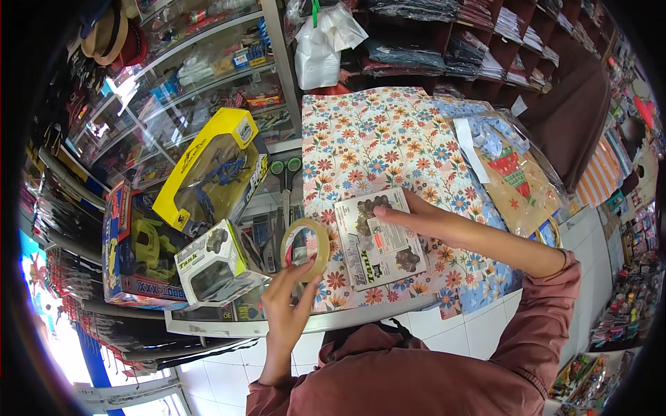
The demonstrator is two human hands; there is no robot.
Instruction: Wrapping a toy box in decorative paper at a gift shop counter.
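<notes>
My left hand grips the lower rim of a roll of clear adhesive tape, which stands tilted at the left edge of the floral wrapping paper. My right hand holds a boxed toy tank by its upper right side, thumb across the printed face. The box lies on the flower-patterned sheet, its underside hidden. Scissors with black and green handles lie beyond the tape, just left of the paper. Another toy tank box with a clear window stands left of my left hand.
A yellow bike toy box and a blue robot toy box crowd the glass counter's left. Bagged gift wrapping lies at the right. Plastic bags hang at the back, near a glass cabinet and shelves of packaged clothes.
</notes>
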